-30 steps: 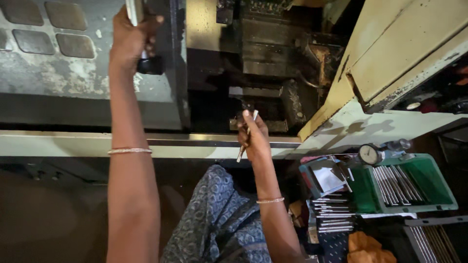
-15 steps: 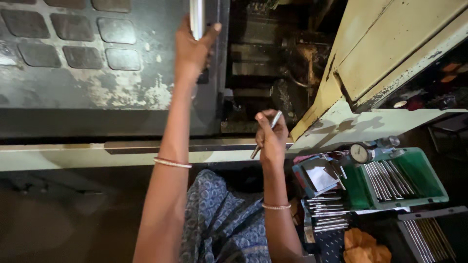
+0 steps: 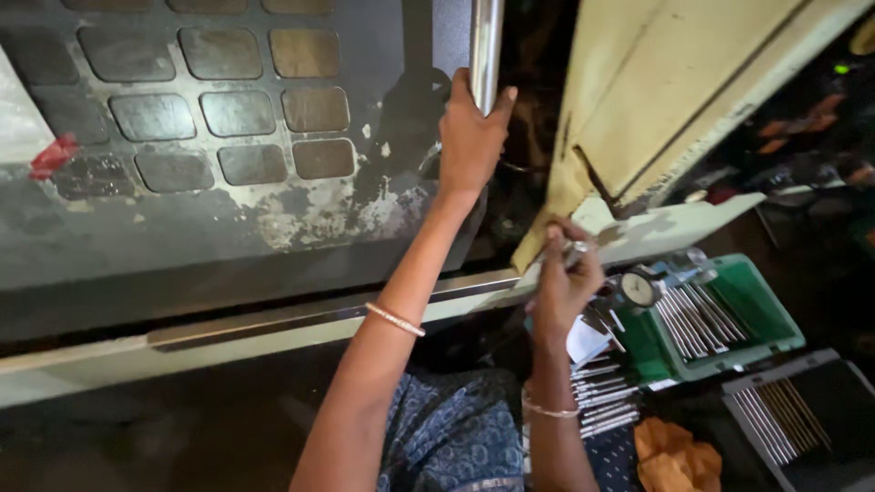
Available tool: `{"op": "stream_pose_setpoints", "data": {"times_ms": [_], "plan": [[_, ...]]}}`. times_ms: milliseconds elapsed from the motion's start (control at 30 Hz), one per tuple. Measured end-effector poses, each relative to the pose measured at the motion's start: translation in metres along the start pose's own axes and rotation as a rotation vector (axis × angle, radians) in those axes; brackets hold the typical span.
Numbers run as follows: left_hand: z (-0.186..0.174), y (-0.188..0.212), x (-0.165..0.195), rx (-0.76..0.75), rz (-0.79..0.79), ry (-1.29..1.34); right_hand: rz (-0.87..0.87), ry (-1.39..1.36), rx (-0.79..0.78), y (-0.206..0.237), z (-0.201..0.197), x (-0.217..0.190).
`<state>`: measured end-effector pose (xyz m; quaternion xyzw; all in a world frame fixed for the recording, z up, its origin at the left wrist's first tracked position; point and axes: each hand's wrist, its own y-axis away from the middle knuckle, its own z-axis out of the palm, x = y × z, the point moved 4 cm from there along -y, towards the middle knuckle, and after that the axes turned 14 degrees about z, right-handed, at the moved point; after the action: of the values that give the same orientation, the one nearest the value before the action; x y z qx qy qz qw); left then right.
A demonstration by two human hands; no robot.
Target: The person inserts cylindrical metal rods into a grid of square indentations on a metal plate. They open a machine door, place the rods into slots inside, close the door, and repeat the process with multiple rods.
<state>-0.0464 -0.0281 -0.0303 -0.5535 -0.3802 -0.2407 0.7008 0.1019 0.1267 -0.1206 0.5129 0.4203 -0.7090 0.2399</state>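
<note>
The left hand (image 3: pixel 472 137) was clenched around a vertical steel handle bar (image 3: pixel 486 46) on the grey sliding door (image 3: pixel 228 200) of a machine, thumb on one side and fingers wrapped round the other. The bar ran straight up and down along the door's right edge, its long axis upright, its top running out of view; it looked round, polished and bright against the worn paint and the grid of dark square panes. The right hand (image 3: pixel 565 287) was held lower, in front of the cream machine body (image 3: pixel 674 100), fingers pinched on a small metal piece (image 3: pixel 576 248) (slim and silvery, mostly hidden, so which way it pointed could not be told). Just to the right of that hand sat a dial gauge (image 3: pixel 641 289) beside a green tray (image 3: pixel 756 319) of thin metal rods lying side by side, their lengths slanting toward the lower right. More rods (image 3: pixel 597 401) lay below the wrist, and a dark tray (image 3: pixel 802 410) held another row
</note>
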Motion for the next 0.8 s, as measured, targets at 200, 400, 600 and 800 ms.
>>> {"op": "stream_pose_setpoints", "data": {"times_ms": [200, 400, 600, 800], "plan": [[0.064, 0.006, 0.01, -0.075, -0.014, 0.051, -0.55, 0.441, 0.263, -0.063, -0.065, -0.051], [0.102, 0.01, 0.009, -0.068, 0.029, 0.077, -0.422, 0.578, 0.065, -0.109, -0.096, -0.069], [0.11, 0.011, 0.005, -0.116, -0.059, 0.009, -0.526, 0.738, 0.043, -0.132, -0.109, -0.061], [0.11, 0.012, 0.005, -0.066, 0.041, -0.135, -0.576, 0.67, 0.078, -0.14, -0.111, -0.049]]}}
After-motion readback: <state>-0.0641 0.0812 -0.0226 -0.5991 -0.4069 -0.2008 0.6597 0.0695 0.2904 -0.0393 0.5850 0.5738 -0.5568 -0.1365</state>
